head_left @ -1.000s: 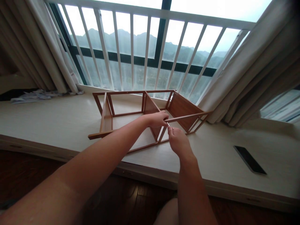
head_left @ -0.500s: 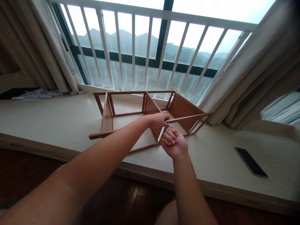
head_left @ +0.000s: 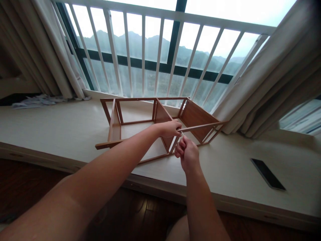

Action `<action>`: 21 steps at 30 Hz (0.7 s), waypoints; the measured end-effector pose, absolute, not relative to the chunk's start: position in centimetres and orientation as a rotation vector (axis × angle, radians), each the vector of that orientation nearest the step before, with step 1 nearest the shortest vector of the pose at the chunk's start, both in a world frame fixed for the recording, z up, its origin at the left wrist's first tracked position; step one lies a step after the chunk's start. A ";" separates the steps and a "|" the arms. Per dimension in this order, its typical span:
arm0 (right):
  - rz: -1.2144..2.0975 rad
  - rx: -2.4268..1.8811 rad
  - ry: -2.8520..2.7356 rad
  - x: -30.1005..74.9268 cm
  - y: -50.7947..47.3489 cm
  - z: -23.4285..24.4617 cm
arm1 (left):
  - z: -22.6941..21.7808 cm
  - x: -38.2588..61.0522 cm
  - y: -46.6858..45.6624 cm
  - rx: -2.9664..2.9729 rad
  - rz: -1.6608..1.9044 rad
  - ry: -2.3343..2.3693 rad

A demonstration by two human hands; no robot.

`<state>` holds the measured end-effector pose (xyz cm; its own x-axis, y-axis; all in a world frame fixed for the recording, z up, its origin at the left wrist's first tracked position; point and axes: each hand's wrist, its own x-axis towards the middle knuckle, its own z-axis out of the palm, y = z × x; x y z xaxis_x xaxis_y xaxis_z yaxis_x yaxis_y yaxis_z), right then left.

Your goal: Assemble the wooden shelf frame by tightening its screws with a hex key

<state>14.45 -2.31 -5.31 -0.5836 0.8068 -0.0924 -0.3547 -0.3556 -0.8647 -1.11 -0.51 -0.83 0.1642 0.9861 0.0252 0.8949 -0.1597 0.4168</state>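
A brown wooden shelf frame (head_left: 200, 127) lies on its side on the pale window ledge. My left hand (head_left: 170, 128) is closed around its upper front rail, where the middle shelf board (head_left: 162, 113) meets it. Just below and to the right, my right hand (head_left: 187, 151) is closed in a pinch. From its fingertips a thin metal rod-like tool (head_left: 182, 133) points up to the rail beside my left fingers. Its far end and the spot it touches are hidden by my left hand. My left forearm covers part of the front rail.
A black phone (head_left: 268, 174) lies on the ledge (head_left: 233, 167) to the right. White railing (head_left: 143, 57) stands behind the frame, before the window. Curtains (head_left: 253, 77) hang at both sides, and crumpled white sheets (head_left: 40, 101) lie at the far left.
My right hand has turned at the wrist, from palm-side fingers showing to its back showing, and shifted slightly. My left hand and the frame stay in place.
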 end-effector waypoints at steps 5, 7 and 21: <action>1.481 -0.914 -1.640 14.8 -1.4 -6.6 | -0.7 -1.1 -0.5 2.158 0.395 1.820; 1.228 -0.980 -1.851 15.1 -1.1 -6.8 | -0.6 -1.0 -0.6 2.158 0.379 1.820; 0.602 -1.133 -2.257 15.7 -1.6 -5.7 | -0.8 -1.0 -0.5 2.160 0.401 1.821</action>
<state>15.67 -1.56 -5.66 -0.5018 0.8240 0.2629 0.5834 0.5469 -0.6005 -1.04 -0.52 -0.78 0.1636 0.9862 0.0267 0.9063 -0.1609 0.3907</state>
